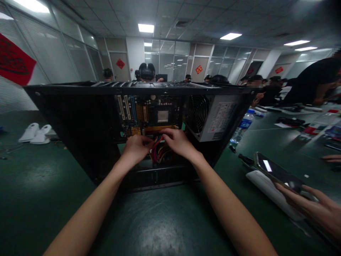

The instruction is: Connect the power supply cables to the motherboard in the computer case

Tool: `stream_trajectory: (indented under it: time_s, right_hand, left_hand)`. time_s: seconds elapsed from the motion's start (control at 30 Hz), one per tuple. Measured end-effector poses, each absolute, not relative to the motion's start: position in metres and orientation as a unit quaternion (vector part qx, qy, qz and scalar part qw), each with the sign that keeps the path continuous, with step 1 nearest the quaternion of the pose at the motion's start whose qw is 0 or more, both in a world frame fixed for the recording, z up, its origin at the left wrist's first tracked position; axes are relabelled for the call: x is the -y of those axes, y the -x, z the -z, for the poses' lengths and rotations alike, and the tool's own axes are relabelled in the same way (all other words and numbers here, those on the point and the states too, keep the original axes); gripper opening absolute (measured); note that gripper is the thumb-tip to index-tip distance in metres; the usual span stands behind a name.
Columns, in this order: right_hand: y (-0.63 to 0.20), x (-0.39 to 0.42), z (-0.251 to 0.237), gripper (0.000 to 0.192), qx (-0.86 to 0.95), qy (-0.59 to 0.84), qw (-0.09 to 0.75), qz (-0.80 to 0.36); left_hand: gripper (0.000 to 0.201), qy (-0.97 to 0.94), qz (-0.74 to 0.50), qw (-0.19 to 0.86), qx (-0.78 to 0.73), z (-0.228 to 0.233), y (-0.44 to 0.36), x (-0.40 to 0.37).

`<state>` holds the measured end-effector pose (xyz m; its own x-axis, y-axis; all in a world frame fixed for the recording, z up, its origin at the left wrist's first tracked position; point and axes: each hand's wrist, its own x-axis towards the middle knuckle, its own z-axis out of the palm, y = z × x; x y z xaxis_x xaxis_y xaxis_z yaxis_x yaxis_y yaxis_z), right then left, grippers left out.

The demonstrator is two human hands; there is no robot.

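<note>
Both hands deep inside an open computer case [80, 117] lying on its side. Left hand [136, 148] curled, fingers [146, 141] closed around a bundle of coloured wires [157, 151]; right hand [178, 142] bent over the same bundle, fingers [166, 133] pressing down near a connector, hard to tell whether gripping or only touching. Just beyond the fingertips, the circuit board [149, 115] with its slots and chip; to the right of the fingers, a power supply box [213, 119] with a round fan grille.

Likely risks: tugging on wires rather than the plug, bending pins; a knuckle scraping a sharp case edge.

Dark green surface [160, 220] below the wrists. Off to the right, another person's hand [319, 209] with a phone [277, 174], then a water bottle [241, 129]. Far behind, seated people, glass partitions, ceiling lights.
</note>
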<state>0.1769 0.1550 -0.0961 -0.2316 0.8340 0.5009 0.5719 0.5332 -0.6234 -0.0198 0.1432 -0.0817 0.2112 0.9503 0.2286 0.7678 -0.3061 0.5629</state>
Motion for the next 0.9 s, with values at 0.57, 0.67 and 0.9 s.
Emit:
stream_trajectory:
  time_s: [0.57,0.67,0.9]
  right_hand:
    - [-0.192,-0.141,0.096,0.016,0.843,0.513,0.114,0.112]
    - [-0.202,-0.143,0.1,0.015,0.849,0.508,0.115,0.093]
    - [-0.198,-0.148,0.103,0.015,0.859,0.484,0.146,0.077]
  left_hand:
    - [0.034,-0.796,-0.148,-0.015,-0.586,0.079,-0.002,-0.135]
    - [0.034,-0.81,-0.155,-0.024,-0.565,0.082,-0.007,-0.137]
    - [0.035,-0.812,-0.109,-0.067,-0.569,0.086,-0.015,-0.132]
